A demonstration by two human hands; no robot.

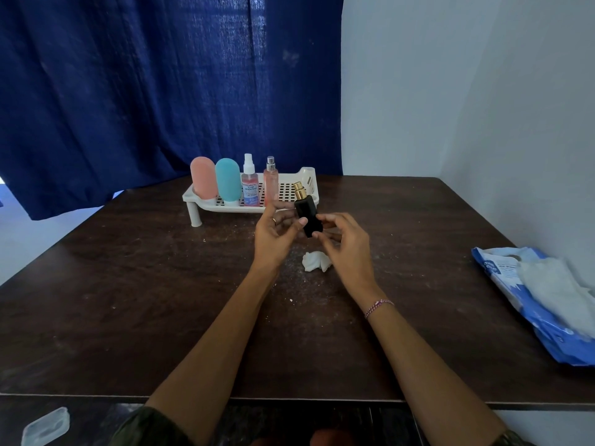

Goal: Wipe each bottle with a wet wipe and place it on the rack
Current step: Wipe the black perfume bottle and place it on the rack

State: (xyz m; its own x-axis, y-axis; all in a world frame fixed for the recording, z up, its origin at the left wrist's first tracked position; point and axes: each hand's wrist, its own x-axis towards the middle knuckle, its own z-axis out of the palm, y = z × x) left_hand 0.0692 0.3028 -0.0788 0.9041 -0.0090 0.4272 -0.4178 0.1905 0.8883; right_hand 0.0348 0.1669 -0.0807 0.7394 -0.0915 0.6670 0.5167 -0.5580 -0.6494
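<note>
We note: black bottle (308, 220), gold cap (299, 190), in left grip (277, 231); beyond grip pink bottle (203, 177), teal bottle (227, 180), white rack (309, 178).

Head-worn view, forward-down over near table (128, 317)

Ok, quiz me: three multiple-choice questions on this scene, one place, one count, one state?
1. The crumpled white wipe lies: A) in a packet B) on the dark wooden table C) on the floor
2. Bottles standing on the white plastic rack: A) two B) four C) six
3. The black gold-capped bottle is: A) lying flat B) on the rack C) held up
Answers: B, it rests on the tabletop; B, pink squeeze bottle, teal squeeze bottle, labelled spray bottle, slim pink spray bottle; C, left hand and right hand grip it.
</note>
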